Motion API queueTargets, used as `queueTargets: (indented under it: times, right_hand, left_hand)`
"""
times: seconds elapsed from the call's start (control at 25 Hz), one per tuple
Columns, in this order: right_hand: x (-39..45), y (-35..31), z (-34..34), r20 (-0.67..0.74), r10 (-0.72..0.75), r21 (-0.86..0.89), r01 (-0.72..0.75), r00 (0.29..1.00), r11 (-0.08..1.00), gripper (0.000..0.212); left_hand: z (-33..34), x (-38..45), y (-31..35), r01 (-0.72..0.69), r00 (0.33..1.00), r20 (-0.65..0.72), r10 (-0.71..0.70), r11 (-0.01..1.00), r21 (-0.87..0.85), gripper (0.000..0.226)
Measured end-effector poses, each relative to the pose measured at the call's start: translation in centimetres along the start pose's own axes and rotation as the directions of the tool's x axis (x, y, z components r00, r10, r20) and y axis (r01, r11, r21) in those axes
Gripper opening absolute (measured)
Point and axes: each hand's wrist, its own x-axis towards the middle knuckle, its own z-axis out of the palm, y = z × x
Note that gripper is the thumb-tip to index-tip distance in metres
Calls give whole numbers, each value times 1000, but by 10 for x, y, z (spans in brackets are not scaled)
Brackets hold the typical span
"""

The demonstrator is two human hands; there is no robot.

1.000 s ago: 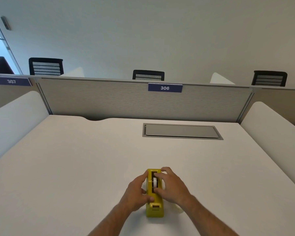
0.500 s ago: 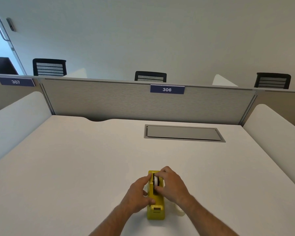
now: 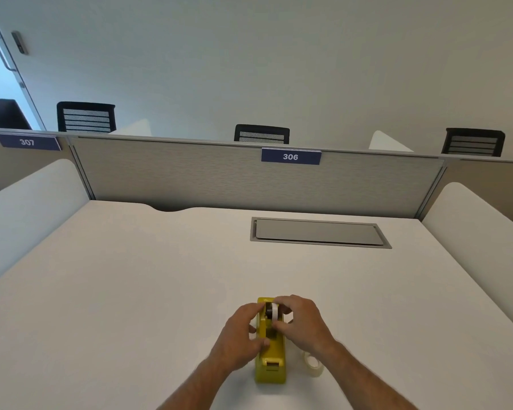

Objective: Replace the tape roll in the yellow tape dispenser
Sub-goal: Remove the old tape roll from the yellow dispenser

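Dispenser: yellow tape dispenser (image 3: 270, 361) sits on white tabletop (image 3: 137, 291), near edge, centre; cutter end faces the near side.
Roll in hand: white tape roll (image 3: 275, 311) w/ dark hub at its centre, standing on edge, raised partly above the dispenser's slot at the far end.
Right hand: right hand (image 3: 304, 322), fingers (image 3: 282, 300) closed around the roll, index over the top, thumb low on near side.
Left hand: left hand (image 3: 239, 332) pressed on dispenser's left wall; fingers curled onto it, bracing the body, not around anything loose.
Spare: second clear roll (image 3: 312, 361) flat on tabletop, just right of dispenser, near the right wrist.
Step (judged): roll + hub either going out or in; can't tell which roll is old vs new.
How to do well: keep left hand firm so body doesn't slide; move roll straight along slot, hub axle ends level w/ both side notches; don't tilt or it jams.
Risk: loose tape end sticking to the wall.
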Motion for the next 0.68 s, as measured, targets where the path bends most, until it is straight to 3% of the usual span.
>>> queueTargets:
  times: [0.16, 0.4, 0.56, 0.68]
  right_hand:
    - [-4, -2, -1, 7, 1, 40, -1, 1000, 999, 44]
    - [-10, -11, -7, 27, -6, 224, 0, 1000, 975, 43]
    - [-12, -12, -12, 69, 5, 383, -31, 998, 923, 44]
    - [-14, -11, -13, 107, 35, 491, -83, 994, 867, 45]
  left_hand:
    - [-1, -1, 6, -118, 988, -98, 117, 993, -8, 65]
    - [-6, -10, 8, -188, 972, -162, 170, 976, -108, 56]
    - [-7, -13, 5, -165, 970, -219, 105, 947, -276, 66]
    - [-6, -16, 6, -134, 975, -217, 57, 923, -360, 51]
